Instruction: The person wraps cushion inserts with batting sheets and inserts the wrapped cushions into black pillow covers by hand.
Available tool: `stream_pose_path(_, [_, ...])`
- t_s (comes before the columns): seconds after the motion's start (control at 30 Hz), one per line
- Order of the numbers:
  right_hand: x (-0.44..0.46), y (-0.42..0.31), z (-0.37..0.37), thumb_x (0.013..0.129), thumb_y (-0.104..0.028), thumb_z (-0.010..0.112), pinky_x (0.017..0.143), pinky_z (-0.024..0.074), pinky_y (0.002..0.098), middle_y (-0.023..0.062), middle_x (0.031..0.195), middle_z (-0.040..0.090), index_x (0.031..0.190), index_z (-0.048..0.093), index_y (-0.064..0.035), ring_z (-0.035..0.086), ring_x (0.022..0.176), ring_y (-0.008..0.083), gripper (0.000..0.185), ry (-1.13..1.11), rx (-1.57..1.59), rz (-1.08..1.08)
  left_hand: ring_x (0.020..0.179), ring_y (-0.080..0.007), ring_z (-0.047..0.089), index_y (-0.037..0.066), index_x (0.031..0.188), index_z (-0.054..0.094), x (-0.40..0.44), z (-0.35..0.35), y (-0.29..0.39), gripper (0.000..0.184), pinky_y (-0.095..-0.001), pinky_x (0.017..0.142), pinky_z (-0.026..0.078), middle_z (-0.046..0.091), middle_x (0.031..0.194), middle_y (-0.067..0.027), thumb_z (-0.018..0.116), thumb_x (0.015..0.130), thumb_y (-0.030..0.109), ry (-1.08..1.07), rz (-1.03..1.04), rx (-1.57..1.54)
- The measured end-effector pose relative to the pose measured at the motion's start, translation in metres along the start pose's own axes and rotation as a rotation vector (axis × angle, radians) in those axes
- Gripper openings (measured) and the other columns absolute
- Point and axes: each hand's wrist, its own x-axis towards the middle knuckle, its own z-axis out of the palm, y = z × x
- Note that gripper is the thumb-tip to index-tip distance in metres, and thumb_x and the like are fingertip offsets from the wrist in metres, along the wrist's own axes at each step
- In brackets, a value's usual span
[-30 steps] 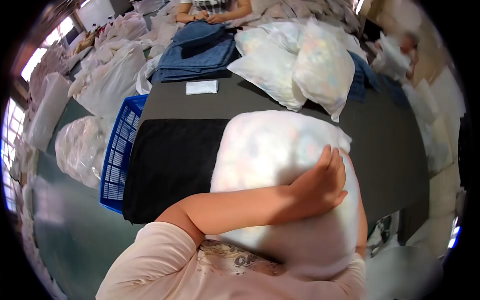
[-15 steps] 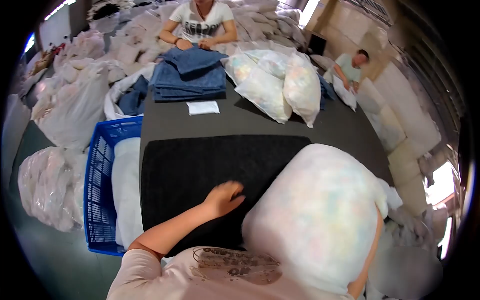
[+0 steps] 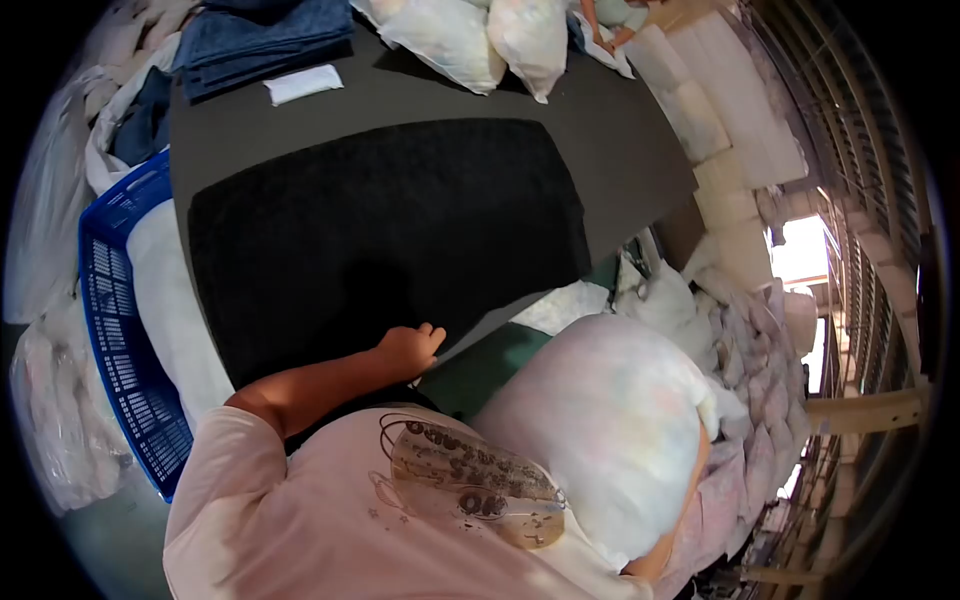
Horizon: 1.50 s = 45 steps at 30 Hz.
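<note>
A big, stuffed white bag [image 3: 590,430], with faint pastel colours showing through, leans against my front right, off the table edge. My right forearm runs up the bag's right side toward its gathered neck, and my right hand [image 3: 706,436] holds it there, its fingers mostly hidden. My left hand [image 3: 410,350] is over the near edge of a black cloth [image 3: 390,210] spread flat on the table. Its fingers are loosely curled, with nothing visible in them.
The dark grey table [image 3: 620,150] carries folded blue cloths [image 3: 265,45], a small white packet [image 3: 303,84] and stuffed white bags [image 3: 530,45]. A blue basket [image 3: 125,350] with white material stands left. Piled sacks [image 3: 750,420] lie right, and another person's hands [image 3: 608,42] work far right.
The large bag has come off the black cloth, down and toward me, with my right arm along it. My left hand has curled its fingers and moved nearer me. My view has tilted down and right.
</note>
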Motion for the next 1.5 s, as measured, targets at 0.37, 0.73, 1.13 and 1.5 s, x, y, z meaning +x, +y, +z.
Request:
stream_pose_path(0.37, [-0.039,0.030,-0.016,0.076,-0.035,0.081,0.083,0.0538,0.0329,0.0141,0.110,0.069,0.122,0.062,-0.0021,0.068,0.092,0.0234,0.060,0.056,-0.001,0.071,0.068,-0.0283,0.062,0.005,0.083,0.063,0.009,-0.014,-0.013,0.012,-0.0388,0.061,0.050,0.060,0.083,-0.0082,0.066,0.086,0.016,0.211,0.075,-0.157])
stream_pose_path(0.73, [-0.021,-0.092,0.088,0.075,-0.034,0.082,0.082,0.0538,0.0322,0.0141,0.109,0.070,0.122,0.062,-0.0016,0.068,0.092,0.0230,0.059,-0.199,-0.058,-0.183,0.077,-0.0117,0.061,0.008,0.094,0.063,0.043,-0.114,-0.040,0.013,-0.0285,0.073,0.051,0.064,0.086,-0.0014,0.058,0.096,0.020,0.294,-0.445,-1.513])
stream_pose_path(1.13, [-0.141,-0.334,0.234,0.064,-0.023,0.090,0.080,0.0550,0.0316,0.0121,0.092,0.074,0.095,0.073,0.0036,0.070,0.087,0.0192,0.044,-0.581,-0.062,-0.919,0.072,-0.0137,0.061,0.010,0.090,0.060,0.039,-0.240,0.019,0.007,-0.0302,0.066,0.054,0.063,0.082,-0.0029,0.055,0.094,0.012,0.483,-0.308,-1.607])
stream_pose_path(1.5, [-0.154,-0.341,0.360,0.064,-0.049,0.082,0.072,0.0525,0.0437,0.0171,0.084,0.069,0.092,0.071,-0.0031,0.067,0.082,0.0339,0.055,-0.142,-0.106,-1.354,0.084,-0.0248,0.071,-0.005,0.097,0.063,0.064,-0.315,0.012,0.019,-0.0401,0.081,0.060,0.071,0.095,-0.0168,0.055,0.093,0.012,0.324,-0.182,-2.005])
